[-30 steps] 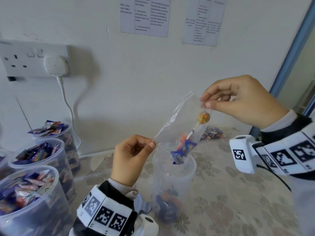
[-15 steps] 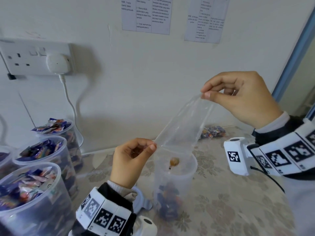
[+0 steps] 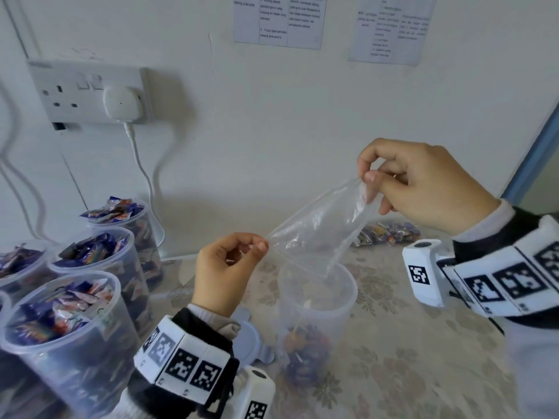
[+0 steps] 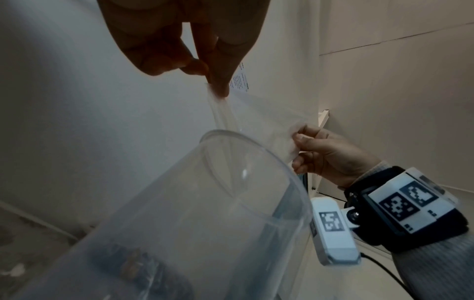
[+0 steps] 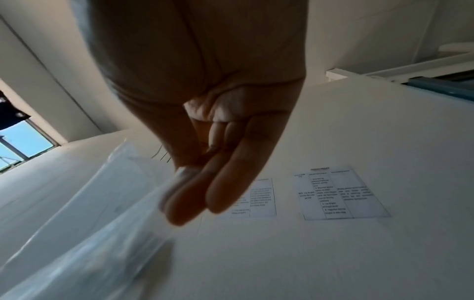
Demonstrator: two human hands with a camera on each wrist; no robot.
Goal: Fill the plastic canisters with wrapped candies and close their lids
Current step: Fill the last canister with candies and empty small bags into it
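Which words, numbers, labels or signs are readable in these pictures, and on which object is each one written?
No text can be quoted with confidence.
White printed paper sheets taped on the wall: tables of small print, too blurred to read.
Purple and orange candy wrappers in the clear plastic canisters: print too small to read.
Small label on the nearest canister: unreadable.
Black-and-white square markers on the wrist bands: coded patterns, not words.

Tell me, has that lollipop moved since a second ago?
Yes. The lollipop was inside the clear bag above the canister; it now lies down inside the canister, and the bag looks empty.
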